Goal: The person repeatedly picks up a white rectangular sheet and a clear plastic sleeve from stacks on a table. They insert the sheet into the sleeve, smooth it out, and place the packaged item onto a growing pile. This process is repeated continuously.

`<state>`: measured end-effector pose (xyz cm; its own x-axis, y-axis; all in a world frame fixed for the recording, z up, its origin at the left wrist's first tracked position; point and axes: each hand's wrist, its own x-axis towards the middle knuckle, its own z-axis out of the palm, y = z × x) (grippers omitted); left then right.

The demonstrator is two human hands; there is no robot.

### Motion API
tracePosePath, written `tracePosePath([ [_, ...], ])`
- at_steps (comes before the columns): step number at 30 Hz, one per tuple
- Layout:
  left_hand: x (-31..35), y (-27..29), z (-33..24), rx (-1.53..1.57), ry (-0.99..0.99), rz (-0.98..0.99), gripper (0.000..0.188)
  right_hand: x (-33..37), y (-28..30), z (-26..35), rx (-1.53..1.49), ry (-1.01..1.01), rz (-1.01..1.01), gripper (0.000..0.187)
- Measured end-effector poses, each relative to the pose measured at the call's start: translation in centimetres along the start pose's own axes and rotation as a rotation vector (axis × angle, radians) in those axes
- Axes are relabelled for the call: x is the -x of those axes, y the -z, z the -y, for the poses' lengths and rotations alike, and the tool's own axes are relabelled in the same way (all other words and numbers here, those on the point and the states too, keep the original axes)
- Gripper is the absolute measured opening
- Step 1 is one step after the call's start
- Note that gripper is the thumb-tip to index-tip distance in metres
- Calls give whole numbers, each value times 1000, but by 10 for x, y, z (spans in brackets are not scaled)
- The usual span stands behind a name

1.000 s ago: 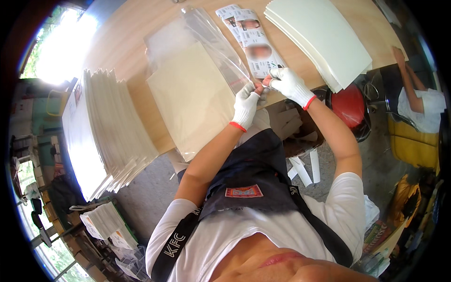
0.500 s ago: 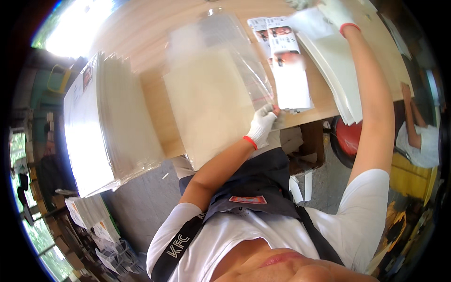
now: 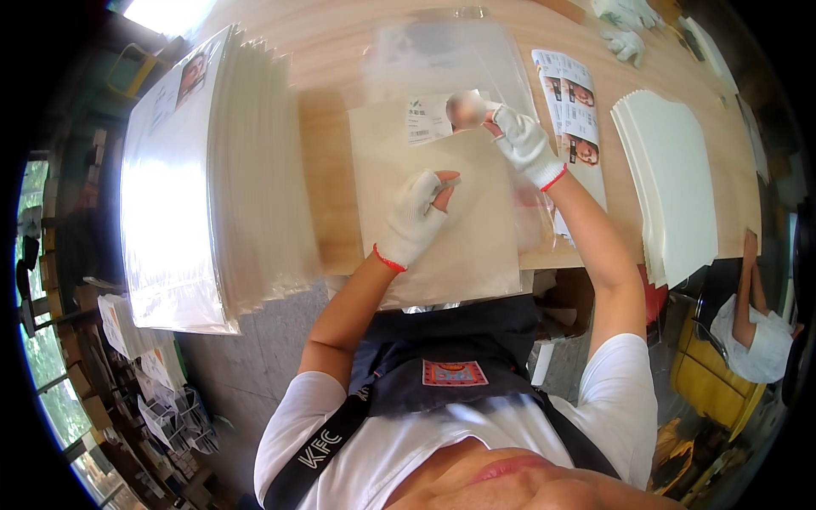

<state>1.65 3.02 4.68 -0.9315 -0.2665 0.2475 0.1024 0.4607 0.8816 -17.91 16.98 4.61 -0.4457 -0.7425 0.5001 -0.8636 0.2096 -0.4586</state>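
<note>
A cream sheet [image 3: 442,229] lies in front of me on top of clear plastic sleeves [image 3: 450,51]. On its upper part is a printed label [image 3: 427,119] with a photo at its right end. My right hand [image 3: 525,144], in a white glove with bare fingertips, pinches that label's right end. My left hand [image 3: 415,217], gloved likewise, is over the middle of the sheet, just below the label. Its bare thumb and finger close around a small greyish thing too small to name.
Printed label strips [image 3: 578,110] lie right of the sleeves, and a fanned stack of white sheets [image 3: 671,187] beyond them. A tall stack of sleeved sheets [image 3: 183,195] stands at the left. Gloves [image 3: 625,44] lie at the far right. Another person [image 3: 752,331] sits at the right.
My right hand has come back from the far right and now holds a label over the sheet. My left hand has moved left from the strips onto the sheet. The view has shifted.
</note>
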Motion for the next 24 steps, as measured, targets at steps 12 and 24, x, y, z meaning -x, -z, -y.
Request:
tracePosePath([
  [12, -75, -14, 61, -763, 6, -31, 49, 17, -16, -30, 225, 31, 188, 15],
  [24, -38, 8, 29, -528, 65, 10, 54, 37, 51, 30, 412, 137, 188, 18],
])
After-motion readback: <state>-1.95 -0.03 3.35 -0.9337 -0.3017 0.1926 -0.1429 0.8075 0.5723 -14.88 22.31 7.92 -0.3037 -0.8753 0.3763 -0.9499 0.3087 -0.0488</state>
